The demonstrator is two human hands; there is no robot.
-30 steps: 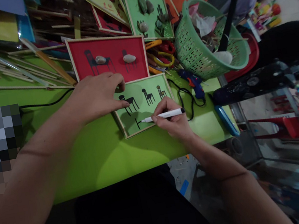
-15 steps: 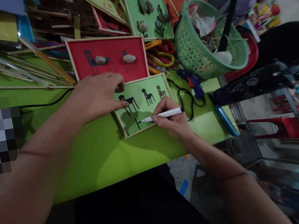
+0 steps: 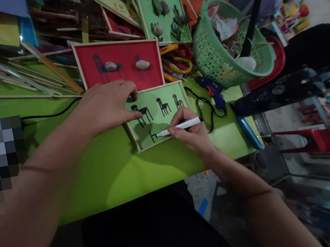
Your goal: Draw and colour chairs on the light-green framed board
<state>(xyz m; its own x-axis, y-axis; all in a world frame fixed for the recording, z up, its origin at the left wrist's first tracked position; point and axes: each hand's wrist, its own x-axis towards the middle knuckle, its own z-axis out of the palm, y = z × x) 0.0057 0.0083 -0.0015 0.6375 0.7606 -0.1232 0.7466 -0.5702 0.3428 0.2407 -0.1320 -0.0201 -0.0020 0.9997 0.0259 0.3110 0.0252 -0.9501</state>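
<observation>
We could skew the black stroke (image 3: 151, 136) if the green picture (image 3: 161, 123) slips, our right fingers (image 3: 177, 119) clamped on the marker (image 3: 189, 123), our left fingers (image 3: 134, 114) apart at the picture's ten-o'clock side.

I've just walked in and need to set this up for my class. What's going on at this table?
A person holds a white marker in the right hand, its tip at some short black lines on a green framed panel. The left hand is at the panel's left end. Three chair drawings sit above those lines. Just beyond lies a red framed panel bearing two pale stones.
</observation>
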